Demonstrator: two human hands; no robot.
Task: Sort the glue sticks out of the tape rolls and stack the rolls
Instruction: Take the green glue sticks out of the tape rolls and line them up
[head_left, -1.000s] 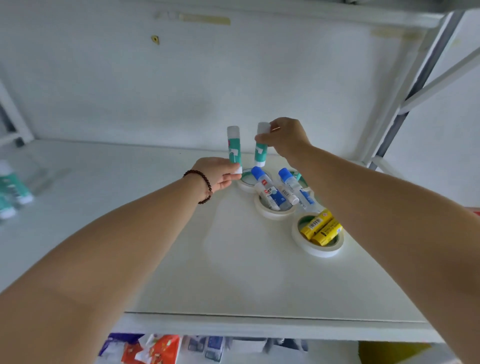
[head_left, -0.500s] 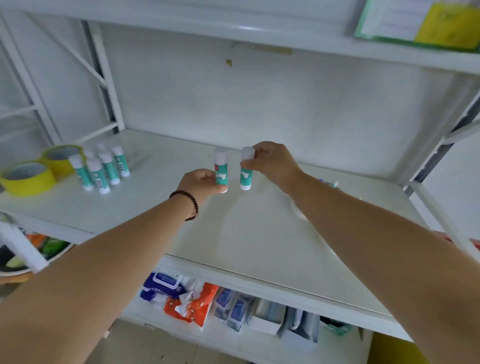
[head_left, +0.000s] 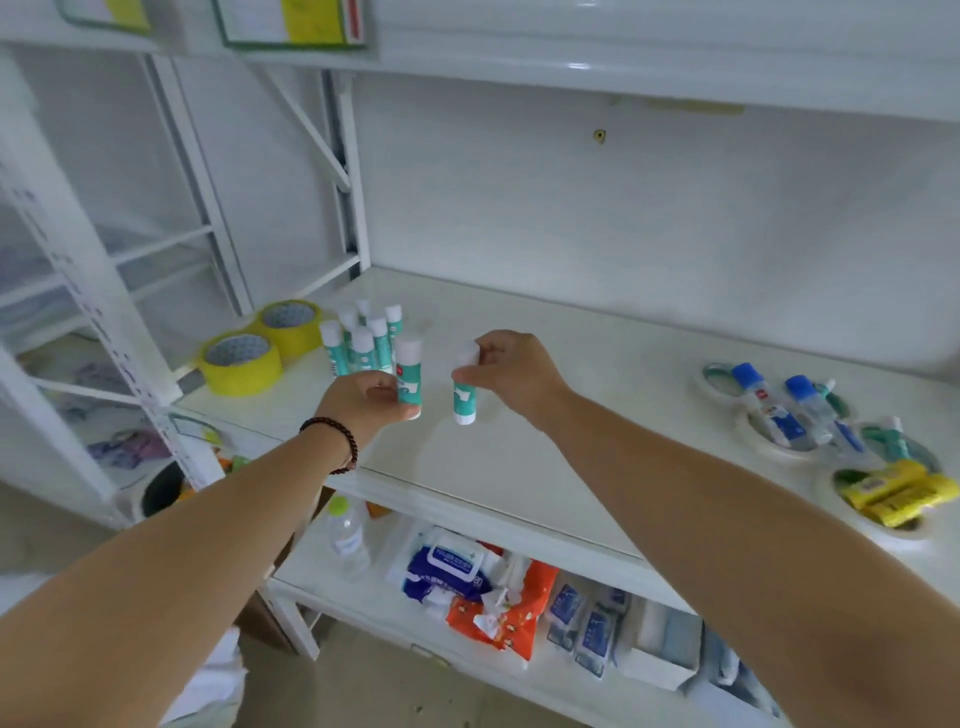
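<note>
Both hands up over the white shelf (head_left: 519, 467), each pinching one teal-and-white glue stick. Left hand (head_left: 363, 397) has fingers closed round the lower part of its glue stick (head_left: 409, 374), stick upright, cap on top. Right hand (head_left: 511, 371) grips the capped top of the other glue stick (head_left: 464, 400), which hangs down, slightly tilted. The two sticks are near each other, not touching, both clear of the shelf. Just behind the left hand a cluster of teal glue sticks (head_left: 358, 338) stands upright on the shelf, beside two yellow tape rolls (head_left: 260, 343) lying flat at the left end. At the far right, white tape rolls (head_left: 779, 447) lie flat with blue-capped glue bottles (head_left: 769, 400) across them; yellow glue sticks (head_left: 898, 491) sit inside the nearest roll. Dark bead bracelet (head_left: 337, 441) on the left wrist. Lower shelf holds wipe packs (head_left: 447, 571), a clear bottle (head_left: 345, 535).
</note>
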